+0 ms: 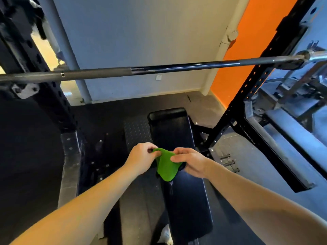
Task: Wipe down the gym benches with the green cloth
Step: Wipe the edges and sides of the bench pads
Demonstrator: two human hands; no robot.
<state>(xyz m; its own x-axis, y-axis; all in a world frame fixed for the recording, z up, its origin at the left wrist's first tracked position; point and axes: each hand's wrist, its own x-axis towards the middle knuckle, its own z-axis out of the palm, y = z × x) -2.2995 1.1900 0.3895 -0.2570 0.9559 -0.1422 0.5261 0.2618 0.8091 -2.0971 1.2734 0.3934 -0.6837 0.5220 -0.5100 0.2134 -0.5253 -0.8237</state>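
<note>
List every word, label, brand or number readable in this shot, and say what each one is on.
Nothing here can be read outright.
Pale lettering along the rack's black diagonal brace: too small and blurred to read.
The green cloth, bench and barbell: no print visible.

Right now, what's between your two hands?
The green cloth, pinched at its top by the left hand and right hand, above the black bench; the head view shows it.
</note>
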